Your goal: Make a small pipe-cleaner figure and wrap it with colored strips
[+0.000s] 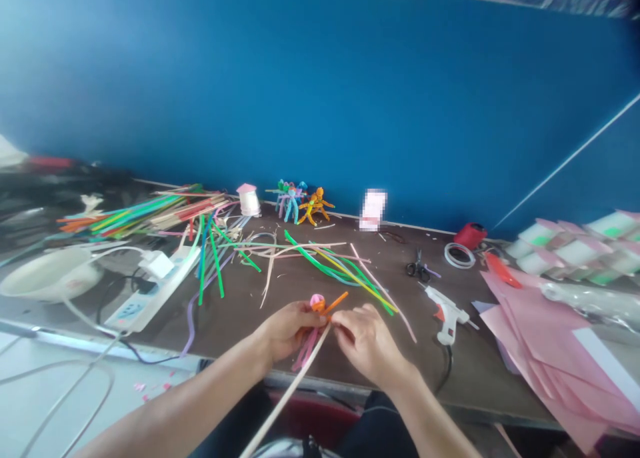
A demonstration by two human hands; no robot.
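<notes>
While the left hand (pixel 286 326) pinches a small pink-and-orange figure (pixel 317 301) between thumb and fingers, just above the near edge of the dark table (pixel 235 321), the right hand (pixel 369 343) meets it with fingers curled inward. Whether those right fingertips grip the cream strip (pixel 294 386) or the orange stem (pixel 337 303) I cannot tell; the two come together right beside them. From there the strip slants down toward the person's lap, and the stem pokes up between the hands. Pink strands (pixel 309 353) dangle below the left fingers.

Just beyond the right fingers lie loose green stems (pixel 313 261) and a yellow stem (pixel 367 283). Farther past both hands, blue figures (pixel 291 206) and orange figures (pixel 315 208) stand near the blue wall (pixel 320 98). Right of the right fingers rests a white glue gun (pixel 450 313), with black-handled scissors (pixel 417 266) behind it and pink sheets (pixel 530 338) farther out. Well left of the left fingers sit a white power strip (pixel 157 293) and, beyond it, a bundle of colored stems (pixel 145 215).
</notes>
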